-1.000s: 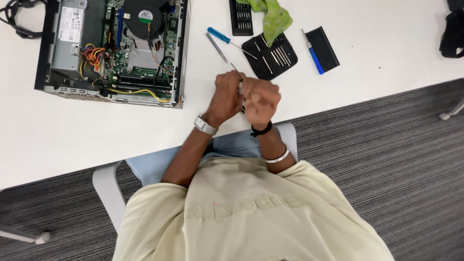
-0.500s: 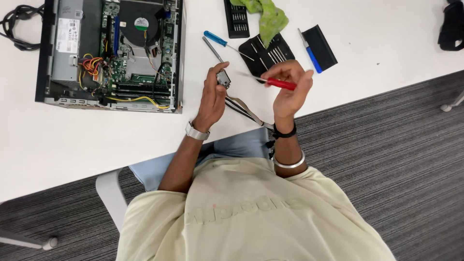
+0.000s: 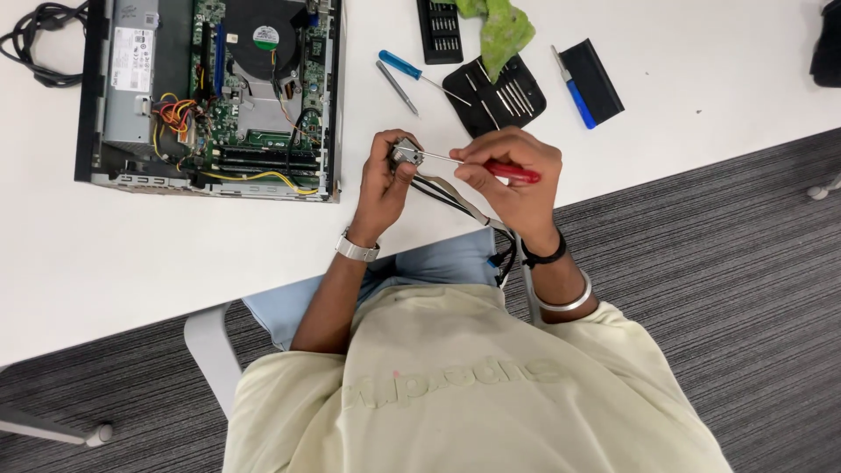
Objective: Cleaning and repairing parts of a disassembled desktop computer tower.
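A small metal connector part (image 3: pixel 405 153) with dark cables (image 3: pixel 455 200) trailing from it is held up above the white table's (image 3: pixel 175 263) near edge. The left hand (image 3: pixel 383 184) pinches it between thumb and curled fingers. The right hand (image 3: pixel 512 175) has its fingers closed around a red-handled screwdriver (image 3: pixel 491 166), whose thin shaft meets the part. Further back lie a blue-handled screwdriver (image 3: pixel 412 70), a black bit case (image 3: pixel 504 96) beneath a green cloth (image 3: pixel 501 31), and on the left an opened desktop computer (image 3: pixel 210 88).
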